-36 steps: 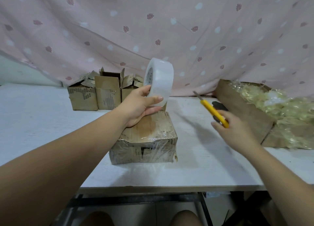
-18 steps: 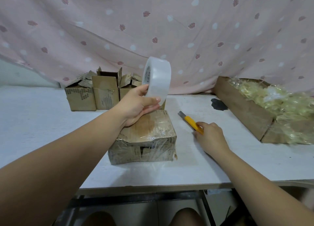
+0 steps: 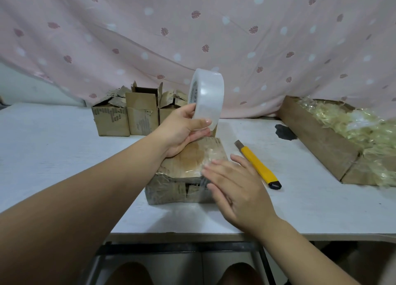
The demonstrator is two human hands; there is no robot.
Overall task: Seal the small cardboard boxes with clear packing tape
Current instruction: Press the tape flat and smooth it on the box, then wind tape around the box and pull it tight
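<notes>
Head view, looking down on a white table (image 3: 53, 156). Shows a small cardboard box (image 3: 188, 162), already glossy with clear tape, near the middle of the front edge. Holds the tape roll (image 3: 206, 96) upright just above the box's far edge in the left hand (image 3: 180, 132), thumb and fingers curled round its rim. Lays the right hand (image 3: 237, 190) flat, fingers straight and slightly spread, on the box's near right corner, probably smoothing tape. Shows a yellow utility knife (image 3: 258, 164) just right of that hand, and three unsealed boxes (image 3: 128, 115) near the back edge. Cannot tell whether a strip joins roll and box. Could trap wrinkles through uneven pressing, shove the light box toward the front edge, or brush the knife with a careless sweep.
</notes>
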